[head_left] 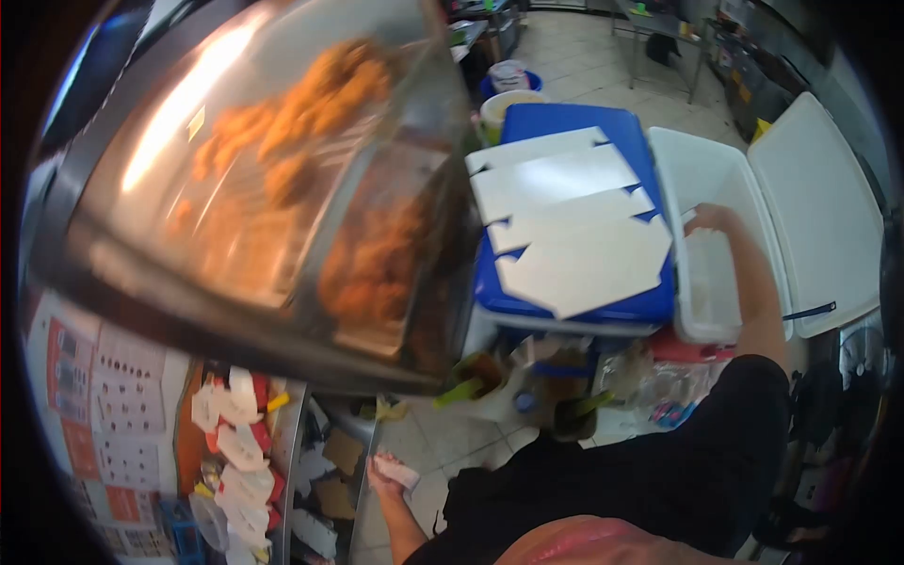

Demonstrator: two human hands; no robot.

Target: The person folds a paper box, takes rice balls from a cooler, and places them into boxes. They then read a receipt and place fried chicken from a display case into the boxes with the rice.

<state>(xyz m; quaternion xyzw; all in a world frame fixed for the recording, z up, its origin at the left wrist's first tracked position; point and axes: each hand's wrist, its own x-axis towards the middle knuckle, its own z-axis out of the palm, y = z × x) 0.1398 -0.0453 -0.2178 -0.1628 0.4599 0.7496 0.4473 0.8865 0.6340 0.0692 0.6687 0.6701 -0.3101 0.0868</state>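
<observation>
My right hand (713, 221) reaches down into a white cooler box (687, 320), near its left inner wall. The fingers are bent around a small white bit (688, 217) that I cannot make out. The cooler's white lid (817, 221) is swung back to the right. Low at my left side, my left hand (383, 478) is closed around a small pale, pinkish-white piece (400, 471), held over the floor beside a metal counter. Left of the cooler, flat white cardboard sheets (589, 259) with cut corners overlap on a blue lid (584, 118).
A glass warming case (282, 235) with fried chicken pieces (325, 99) fills the upper left. Below it, red and white food boxes (247, 471) line a shelf. Green-handled containers (478, 377) stand below the blue lid. A white bucket (513, 105) sits behind.
</observation>
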